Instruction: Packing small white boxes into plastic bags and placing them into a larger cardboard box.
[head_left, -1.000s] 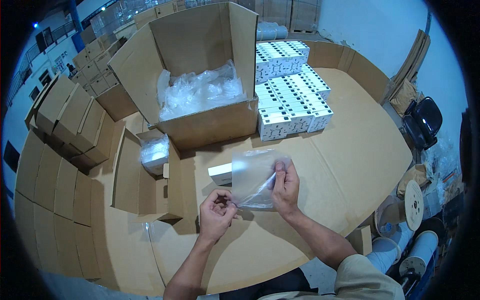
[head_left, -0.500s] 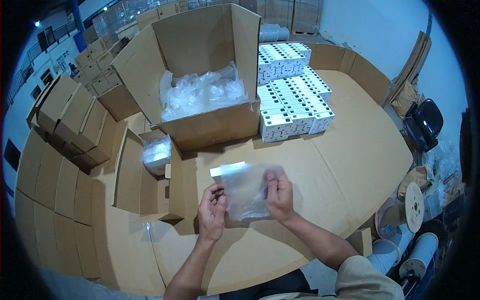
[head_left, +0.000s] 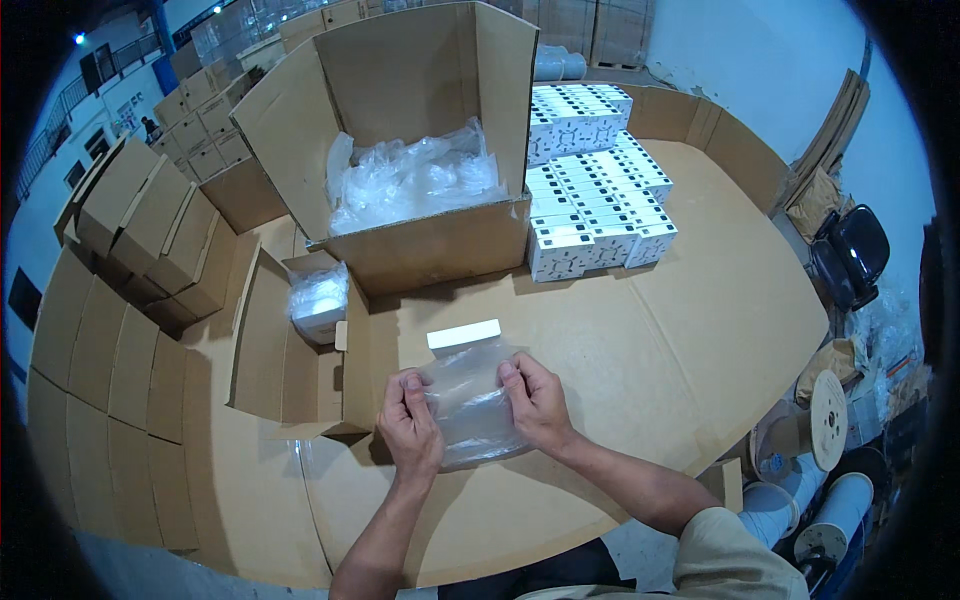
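Observation:
A clear plastic bag [head_left: 470,405] is stretched flat between my two hands, over the cardboard table top. My left hand [head_left: 412,425] pinches its left edge, thumb on top. On the opposite edge my right hand [head_left: 538,402] grips it the same way. Just beyond the bag lies a small white box [head_left: 463,338], its near part covered by the plastic. To the left stands an open carton [head_left: 362,375] with a plastic-wrapped white box [head_left: 319,302] inside at its far end.
A large open carton [head_left: 440,245] full of clear plastic bags [head_left: 415,180] stands at the back. Beside it are stacked white printed boxes [head_left: 600,200]. Brown cartons [head_left: 95,410] line the left side. Cable spools [head_left: 828,420] and a black chair [head_left: 848,255] are off the right edge.
My left hand has closed on the bag's left edge, and the bag is now spread between both hands. My right hand has moved slightly left; more of the white box shows.

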